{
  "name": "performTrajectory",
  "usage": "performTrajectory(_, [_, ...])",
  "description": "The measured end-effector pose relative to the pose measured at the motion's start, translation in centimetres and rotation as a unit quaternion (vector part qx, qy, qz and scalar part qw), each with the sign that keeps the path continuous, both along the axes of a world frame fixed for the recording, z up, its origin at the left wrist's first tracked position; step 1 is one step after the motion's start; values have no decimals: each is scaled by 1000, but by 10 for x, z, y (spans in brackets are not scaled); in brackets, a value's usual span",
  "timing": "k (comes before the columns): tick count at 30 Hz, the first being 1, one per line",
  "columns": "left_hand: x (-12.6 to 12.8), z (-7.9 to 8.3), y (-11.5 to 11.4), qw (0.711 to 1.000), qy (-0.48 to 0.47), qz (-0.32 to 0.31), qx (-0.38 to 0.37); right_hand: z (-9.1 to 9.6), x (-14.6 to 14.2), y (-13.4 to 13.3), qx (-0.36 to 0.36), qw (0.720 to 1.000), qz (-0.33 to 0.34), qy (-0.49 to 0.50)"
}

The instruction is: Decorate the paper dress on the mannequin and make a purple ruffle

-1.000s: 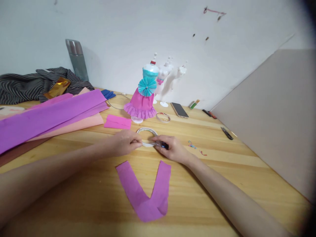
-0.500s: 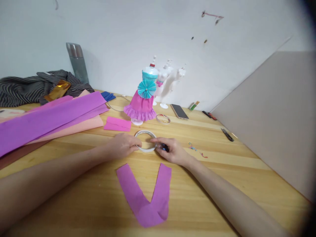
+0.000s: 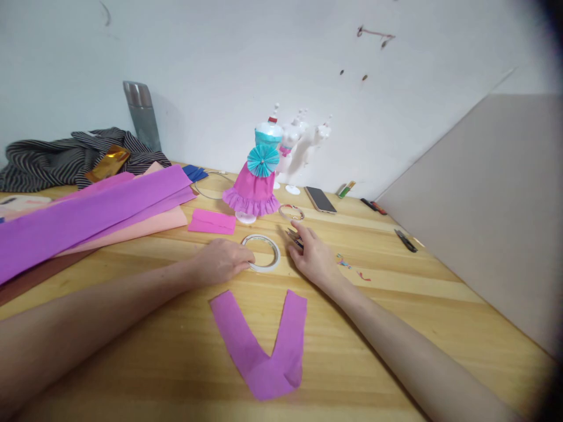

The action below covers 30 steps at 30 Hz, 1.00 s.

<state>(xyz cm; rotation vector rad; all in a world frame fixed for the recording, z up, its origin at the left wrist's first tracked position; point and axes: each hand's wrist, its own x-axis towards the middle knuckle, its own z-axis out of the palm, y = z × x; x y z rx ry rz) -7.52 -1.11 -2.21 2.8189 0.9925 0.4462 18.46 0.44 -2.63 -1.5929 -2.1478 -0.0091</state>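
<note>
A roll of white double-sided tape point(image 3: 277, 258) lies flat on the wooden table. My left hand point(image 3: 225, 259) pinches the roll's left rim between thumb and fingers. To the right of the roll, a little apart from it, is my right hand point(image 3: 313, 253), closed around small scissors point(image 3: 294, 235). Their metal blades stick out toward the upper left; the handles are mostly hidden under the fingers. Nearer to me lies a V-shaped folded strip of purple crepe paper point(image 3: 264, 372). Behind the roll stands a small mannequin in a pink and purple paper skirt point(image 3: 254, 186) with a turquoise pleated rosette point(image 3: 263, 160).
Long crepe paper sheets point(image 3: 101, 214) spread at left, beside a pink paper piece point(image 3: 212, 222). A bottle point(image 3: 144, 120) and striped cloth point(image 3: 44, 158) are behind. White mannequins point(image 3: 294, 138), a phone point(image 3: 321, 200), black snips point(image 3: 405, 240) and paper scraps point(image 3: 344, 262) are further right.
My right hand has let go of the tape roll's right side and moved slightly right and away from me, with the scissor blades now showing. My left hand still pinches the roll.
</note>
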Motion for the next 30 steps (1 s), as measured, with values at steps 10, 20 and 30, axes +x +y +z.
performTrajectory(10, [-1, -1, 2, 999, -34, -6, -11, -1, 2, 2, 25, 997, 45, -56])
performTrajectory(20, [-1, 2, -2, 998, 32, -28, 39, 48, -38, -63, -118, 953, 263, 94])
performTrajectory(30, [-2, 0, -3, 994, 35, -49, 95, 56, -63, -123, -310, 907, 285, 9])
